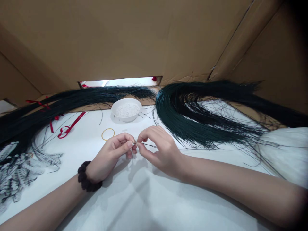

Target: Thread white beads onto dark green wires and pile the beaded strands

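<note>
My left hand [117, 150], with a dark scrunchie [86, 177] on its wrist, pinches a small pale piece at the end of some thin dark strands. Fingertips of my right hand [160, 146] close on the same dark strands [150, 145] just to the right, almost touching the left fingertips. The strands run rightward under the right hand. Just beyond the hands stands a white bowl [126, 110] of small white pieces. A yellow rubber band [108, 134] lies beside the left hand.
A looped bundle of dark green strands [183, 123] lies at right, near a white plastic bag [286, 154]. Another dark bundle [60, 104] crosses the left, with red ribbon [71, 125] and strands with white tips [21, 173]. Cardboard walls [120, 41] stand behind.
</note>
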### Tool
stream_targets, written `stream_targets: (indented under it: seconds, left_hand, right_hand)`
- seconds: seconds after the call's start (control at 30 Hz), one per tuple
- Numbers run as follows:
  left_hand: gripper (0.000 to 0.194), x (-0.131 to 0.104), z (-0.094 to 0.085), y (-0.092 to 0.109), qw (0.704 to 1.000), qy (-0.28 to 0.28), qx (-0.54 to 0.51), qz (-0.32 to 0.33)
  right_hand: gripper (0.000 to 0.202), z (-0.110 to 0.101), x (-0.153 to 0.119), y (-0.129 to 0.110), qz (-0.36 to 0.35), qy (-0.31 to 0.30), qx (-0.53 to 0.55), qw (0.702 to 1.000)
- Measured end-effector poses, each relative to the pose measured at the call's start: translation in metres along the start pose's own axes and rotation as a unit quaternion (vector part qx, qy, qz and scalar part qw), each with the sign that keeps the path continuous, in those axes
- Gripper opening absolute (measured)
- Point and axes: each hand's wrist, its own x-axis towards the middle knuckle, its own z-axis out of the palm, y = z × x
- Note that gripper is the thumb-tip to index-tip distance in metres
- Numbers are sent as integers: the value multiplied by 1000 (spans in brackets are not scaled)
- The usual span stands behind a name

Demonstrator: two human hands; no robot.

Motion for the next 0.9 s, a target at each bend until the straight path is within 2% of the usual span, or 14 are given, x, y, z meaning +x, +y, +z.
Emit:
stream_targets:
  seconds: [0.33,0.57,0.8,0.9]
  left_hand:
    - [13,-2,3,0,1000,4,23,16]
    - [15,-9,13,1,979,51,179,89]
    - [14,-13,12,-2,967,68,216,113]
    - [11,-12,12,-2,969,63,212,114]
  right_hand:
    - [7,2,-1,0,-10,3,-5,1000]
    - [8,4,-2,0,2,-11,15,1000]
    - [5,5,-4,2,75,-26,72,994]
    - [4,5,-4,3,85,-24,83,993]
